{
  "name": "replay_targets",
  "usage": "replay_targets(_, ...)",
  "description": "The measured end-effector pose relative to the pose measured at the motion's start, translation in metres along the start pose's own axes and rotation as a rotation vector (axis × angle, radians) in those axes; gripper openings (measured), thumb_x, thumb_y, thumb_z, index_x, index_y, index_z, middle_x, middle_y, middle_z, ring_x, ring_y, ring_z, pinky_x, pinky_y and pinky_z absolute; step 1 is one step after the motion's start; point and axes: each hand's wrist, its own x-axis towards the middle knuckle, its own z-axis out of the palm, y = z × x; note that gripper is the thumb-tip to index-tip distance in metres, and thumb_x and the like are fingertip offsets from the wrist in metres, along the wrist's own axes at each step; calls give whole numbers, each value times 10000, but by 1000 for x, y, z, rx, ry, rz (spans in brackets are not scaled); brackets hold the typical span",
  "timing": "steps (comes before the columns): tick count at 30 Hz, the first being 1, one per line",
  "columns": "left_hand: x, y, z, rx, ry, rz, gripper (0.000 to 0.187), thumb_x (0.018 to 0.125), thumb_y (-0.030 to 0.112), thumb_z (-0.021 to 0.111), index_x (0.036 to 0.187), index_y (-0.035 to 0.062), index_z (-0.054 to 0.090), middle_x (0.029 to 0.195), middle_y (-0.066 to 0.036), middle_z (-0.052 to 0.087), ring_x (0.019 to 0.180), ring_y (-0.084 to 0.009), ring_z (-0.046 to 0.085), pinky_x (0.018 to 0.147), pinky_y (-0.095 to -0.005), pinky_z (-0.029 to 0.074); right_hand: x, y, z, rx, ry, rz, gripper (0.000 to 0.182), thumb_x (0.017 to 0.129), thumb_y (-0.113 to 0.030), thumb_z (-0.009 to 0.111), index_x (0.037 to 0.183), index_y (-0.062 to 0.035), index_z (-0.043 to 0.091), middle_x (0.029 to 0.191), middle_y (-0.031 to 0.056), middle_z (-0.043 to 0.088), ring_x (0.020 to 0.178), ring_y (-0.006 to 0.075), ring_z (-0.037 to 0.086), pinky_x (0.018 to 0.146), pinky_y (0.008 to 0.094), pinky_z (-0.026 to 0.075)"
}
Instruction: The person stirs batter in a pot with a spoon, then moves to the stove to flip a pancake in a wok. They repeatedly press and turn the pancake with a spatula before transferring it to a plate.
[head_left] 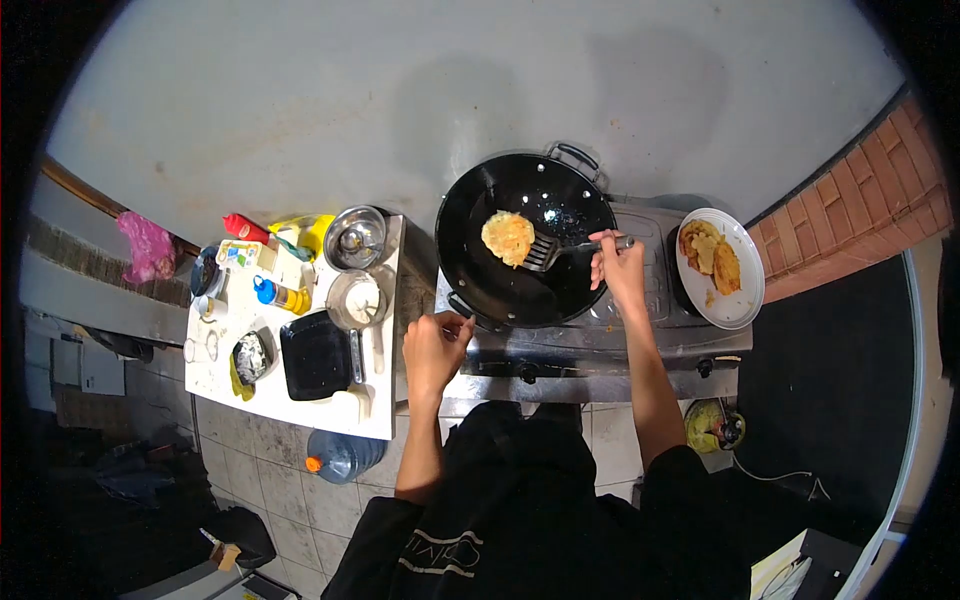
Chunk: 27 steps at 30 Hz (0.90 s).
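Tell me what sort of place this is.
Probably a simple home kitchen corner: a black wok with a fritter sits on a gas stove, beside a small white table crowded with bowls and bottles.

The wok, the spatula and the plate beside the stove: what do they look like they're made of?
The wok looks like dark metal, matte black with a faint oily sheen and wire loop handles. The spatula, gripped by the right hand, seems bare steel: grey, slotted, shiny. The plate looks like white glazed ceramic, though it could be melamine. The left hand is at the wok's near handle.
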Motion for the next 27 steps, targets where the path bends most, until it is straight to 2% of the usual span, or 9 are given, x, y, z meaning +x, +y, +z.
replay_targets(16, -4, -7, 2, -24, 8, 20, 223, 815, 274, 726, 800, 52, 736, 655, -122, 673, 611, -277, 670, 594, -380, 508, -12, -40, 2, -171, 13, -71, 275, 982, -220, 520, 906, 16, 638, 545, 46, 544, 391, 101, 515, 328, 264, 406)
replay_targets(21, -6, -4, 1, -31, 12, 12, 236, 824, 282, 719, 795, 48, 729, 656, -119, 674, 606, -282, 667, 589, -383, 505, 5, -79, 31, -398, -42, -178, 346, 928, -256, 578, 730, 25, 614, 489, 51, 529, 396, 122, 535, 345, 305, 409)
replay_targets(22, -7, -5, 1, -32, 13, 12, 236, 824, 282, 719, 795, 48, 729, 656, -119, 674, 606, -282, 667, 589, -383, 505, 7, -92, 42, -498, -35, -197, 352, 898, -225, 594, 691, 60, 586, 487, 134, 545, 425, 236, 589, 425, 377, 454)
replay_targets(23, -7, -6, 2, -36, 12, 13, 240, 827, 284, 717, 792, 46, 728, 656, -118, 674, 603, -281, 666, 586, -382, 503, 14, -95, 51, -499, -36, -201, 352, 898, -225, 594, 691, 60, 586, 487, 134, 545, 425, 236, 589, 425, 377, 454)
replay_targets(25, -7, -6, 1, -42, 14, 15, 244, 830, 285, 715, 788, 45, 726, 656, -118, 673, 601, -280, 664, 584, -381, 502, 24, -103, 70, -648, -84, -477, 301, 868, -186, 602, 721, 77, 585, 556, 234, 558, 540, 394, 612, 541, 441, 474)
replay_targets(27, -10, -5, -1, -47, 22, 9, 251, 833, 289, 713, 787, 42, 724, 651, -121, 671, 588, -281, 660, 579, -380, 499, 26, -115, 89, -693, -88, -578, 276, 843, -158, 608, 717, 87, 582, 614, 278, 550, 665, 471, 586, 608, 471, 467)
